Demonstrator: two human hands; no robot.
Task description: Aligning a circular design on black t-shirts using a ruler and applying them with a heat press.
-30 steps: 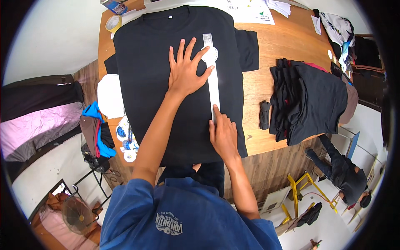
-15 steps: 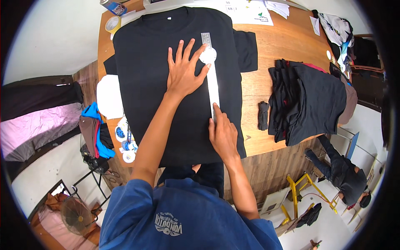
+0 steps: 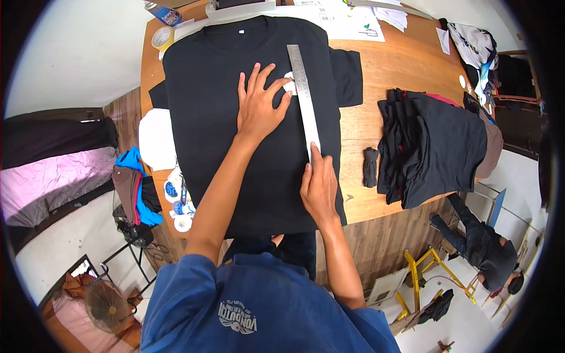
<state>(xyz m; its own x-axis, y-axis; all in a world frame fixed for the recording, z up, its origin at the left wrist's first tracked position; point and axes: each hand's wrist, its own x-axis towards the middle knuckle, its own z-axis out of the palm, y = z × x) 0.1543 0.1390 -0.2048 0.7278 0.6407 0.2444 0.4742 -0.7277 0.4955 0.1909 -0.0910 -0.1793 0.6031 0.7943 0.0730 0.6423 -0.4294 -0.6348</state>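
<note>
A folded black T-shirt (image 3: 229,170) lies spread over the wooden table in front of me. My left hand (image 3: 262,106) rests on its chest with fingers spread. Its index finger and thumb touch the left part of a small white round piece (image 3: 290,86). A long metal ruler (image 3: 307,112) lies slightly tilted over the right part of that piece, covering some of it. My right hand (image 3: 319,191) grips the ruler's near end, index finger stretched along it; the part of the ruler under the hand is hidden.
Right of the shirt are a dark rolled bundle (image 3: 370,167) and a stack of black garments (image 3: 432,147). A tape roll (image 3: 162,38), a can (image 3: 163,13) and printed paper (image 3: 347,26) lie beyond. White round pieces (image 3: 182,222) sit left. A person (image 3: 494,253) is at far right.
The ruler has slid right and tilted, now overlapping only the right side of the white round piece. My right hand moved right with it; my left hand stays almost in place.
</note>
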